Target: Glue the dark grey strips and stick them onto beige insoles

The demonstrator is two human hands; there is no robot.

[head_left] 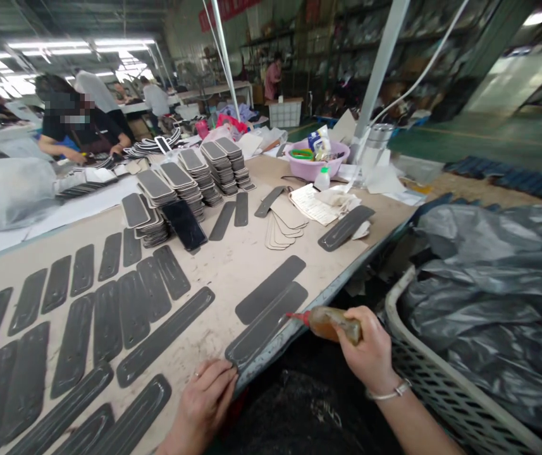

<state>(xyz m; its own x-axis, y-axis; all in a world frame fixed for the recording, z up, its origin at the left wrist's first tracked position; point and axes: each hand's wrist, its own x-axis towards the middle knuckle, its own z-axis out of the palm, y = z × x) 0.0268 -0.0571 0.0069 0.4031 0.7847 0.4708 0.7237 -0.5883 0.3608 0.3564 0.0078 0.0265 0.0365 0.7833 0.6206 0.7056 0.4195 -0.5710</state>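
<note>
My right hand (368, 347) is wrapped round a glue bottle (330, 323) of amber liquid with a red nozzle. The nozzle tip points at the right edge of a dark grey rounded strip (265, 325) at the table's front edge. A shiny line runs along that strip's border. My left hand (209, 392) has its fingers pressed together at the strip's near end; its fingertips touch the corner. Another grey strip (271, 289) lies just behind, without a visible shiny line. Many similar strips (166, 335) with glossy outlines lie in rows to the left.
Stacks of grey pads (192, 167) stand at the back, with a black phone (185, 224) leaning there. A pink basin (315, 164) and papers (315, 203) lie farther right. A plastic crate (446, 373) with dark sheeting stands right of the table. A co-worker (83, 120) sits across.
</note>
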